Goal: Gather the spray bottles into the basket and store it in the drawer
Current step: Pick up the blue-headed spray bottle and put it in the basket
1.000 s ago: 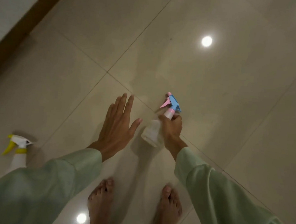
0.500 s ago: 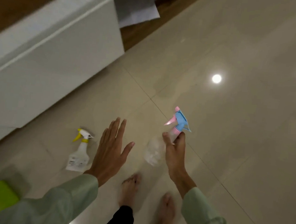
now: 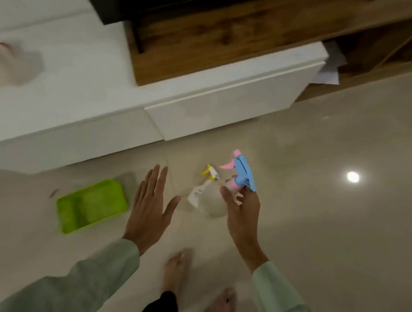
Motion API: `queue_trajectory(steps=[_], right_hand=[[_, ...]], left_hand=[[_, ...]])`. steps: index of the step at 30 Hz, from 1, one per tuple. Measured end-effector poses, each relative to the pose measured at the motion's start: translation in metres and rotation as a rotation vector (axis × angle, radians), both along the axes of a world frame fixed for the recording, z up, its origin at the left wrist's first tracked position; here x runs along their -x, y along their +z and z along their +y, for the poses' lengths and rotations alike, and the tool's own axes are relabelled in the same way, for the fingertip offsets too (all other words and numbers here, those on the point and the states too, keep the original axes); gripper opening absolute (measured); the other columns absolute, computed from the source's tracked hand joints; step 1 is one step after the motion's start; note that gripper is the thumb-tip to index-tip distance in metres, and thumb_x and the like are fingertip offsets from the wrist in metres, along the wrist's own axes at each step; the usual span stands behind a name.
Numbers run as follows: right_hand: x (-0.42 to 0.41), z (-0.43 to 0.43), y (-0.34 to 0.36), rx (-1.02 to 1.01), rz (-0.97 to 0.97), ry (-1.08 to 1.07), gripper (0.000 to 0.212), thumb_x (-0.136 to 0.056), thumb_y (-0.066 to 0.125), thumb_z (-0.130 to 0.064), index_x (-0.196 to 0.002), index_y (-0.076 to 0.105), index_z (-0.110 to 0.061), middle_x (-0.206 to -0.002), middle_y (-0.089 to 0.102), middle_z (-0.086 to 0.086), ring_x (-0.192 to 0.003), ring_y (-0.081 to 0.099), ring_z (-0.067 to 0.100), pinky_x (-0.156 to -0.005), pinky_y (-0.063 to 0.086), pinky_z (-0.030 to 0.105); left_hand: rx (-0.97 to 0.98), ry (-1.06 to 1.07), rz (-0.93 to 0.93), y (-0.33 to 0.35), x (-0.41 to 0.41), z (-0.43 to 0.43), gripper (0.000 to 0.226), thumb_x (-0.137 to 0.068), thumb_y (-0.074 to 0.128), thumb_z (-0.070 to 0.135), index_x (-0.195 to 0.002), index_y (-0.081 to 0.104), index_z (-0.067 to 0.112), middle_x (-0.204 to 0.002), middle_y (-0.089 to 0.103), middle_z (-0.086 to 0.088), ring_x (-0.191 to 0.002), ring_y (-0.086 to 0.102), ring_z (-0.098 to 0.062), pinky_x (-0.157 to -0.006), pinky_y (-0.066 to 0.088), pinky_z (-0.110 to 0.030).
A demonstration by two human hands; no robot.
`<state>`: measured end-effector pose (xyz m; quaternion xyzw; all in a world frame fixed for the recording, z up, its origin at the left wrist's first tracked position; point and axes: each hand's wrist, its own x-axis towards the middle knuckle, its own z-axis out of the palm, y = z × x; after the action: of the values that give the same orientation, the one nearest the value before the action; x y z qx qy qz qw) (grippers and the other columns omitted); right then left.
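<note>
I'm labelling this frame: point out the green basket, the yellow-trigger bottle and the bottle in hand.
green basket (image 3: pixel 91 206): head view, inner floor.
yellow-trigger bottle (image 3: pixel 197 192): head view, white body.
pink-and-blue bottle (image 3: pixel 243 173): head view, blue sprayer head.

Open floor (image 3: pixel 318 229) right, green basket (image 3: pixel 92 206) top unobstructed, white drawer front (image 3: pixel 229 107) blocks fwd

Floor (image 3: pixel 317 242): glossy polished tile, mirroring the ceiling lights above you; basket (image 3: pixel 92 206): smooth lime-green plastic; held spray bottle (image 3: pixel 240 176): translucent plastic body, opaque blue and pink plastic head; drawer (image 3: pixel 230 103): glossy white front, matt grained wood inside; your sleeves (image 3: pixel 283 306): soft matt cloth.
</note>
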<state>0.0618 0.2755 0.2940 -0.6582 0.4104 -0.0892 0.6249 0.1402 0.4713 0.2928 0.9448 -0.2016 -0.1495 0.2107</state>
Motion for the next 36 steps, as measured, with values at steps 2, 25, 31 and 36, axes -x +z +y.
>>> queue_trajectory(steps=[2, 25, 31, 36], right_hand=[[-0.021, 0.047, 0.003, 0.019, -0.012, 0.077, 0.03, -0.09, 0.074, -0.02, -0.118, 0.068, -0.011, -0.1, 0.069, -0.014, -0.094, 0.063, -0.007, -0.09, 0.051, 0.022], [-0.211, 0.415, -0.266, 0.178, 0.03, 0.408, 0.019, -0.085, 0.076, -0.017, -0.099, 0.065, -0.022, -0.084, 0.069, -0.009, -0.081, 0.065, 0.011, -0.073, 0.047, 0.021], [-0.212, 0.429, -0.342, 0.285, 0.015, 0.402, 0.016, -0.089, 0.073, -0.018, -0.094, 0.059, -0.025, -0.084, 0.067, -0.006, -0.079, 0.065, 0.019, -0.075, 0.054, 0.044], [-0.205, 0.426, -0.358, 0.268, 0.054, 0.437, 0.04, -0.082, 0.077, -0.018, -0.12, 0.065, -0.016, -0.109, 0.074, 0.003, -0.103, 0.069, 0.025, -0.091, 0.054, 0.047]], left_hand=[[-0.005, 0.094, -0.005, 0.009, -0.008, 0.05, 0.07, -0.1, 0.041, 0.049, -0.157, 0.01, 0.022, -0.167, 0.013, -0.003, -0.155, 0.012, -0.02, -0.125, 0.012, -0.037], [-0.013, 0.331, 0.126, -0.198, -0.151, 0.383, 0.069, -0.101, 0.044, 0.04, -0.157, 0.013, 0.014, -0.166, 0.014, -0.011, -0.154, 0.014, -0.028, -0.122, 0.023, -0.049], [0.001, 0.341, 0.138, -0.256, -0.144, 0.384, 0.069, -0.101, 0.043, 0.04, -0.158, 0.011, 0.015, -0.167, 0.012, -0.009, -0.154, 0.014, -0.026, -0.123, 0.022, -0.048], [0.004, 0.353, 0.155, -0.265, -0.139, 0.375, 0.066, -0.103, 0.042, 0.036, -0.158, 0.011, 0.015, -0.167, 0.012, -0.009, -0.154, 0.014, -0.026, -0.123, 0.021, -0.048]])
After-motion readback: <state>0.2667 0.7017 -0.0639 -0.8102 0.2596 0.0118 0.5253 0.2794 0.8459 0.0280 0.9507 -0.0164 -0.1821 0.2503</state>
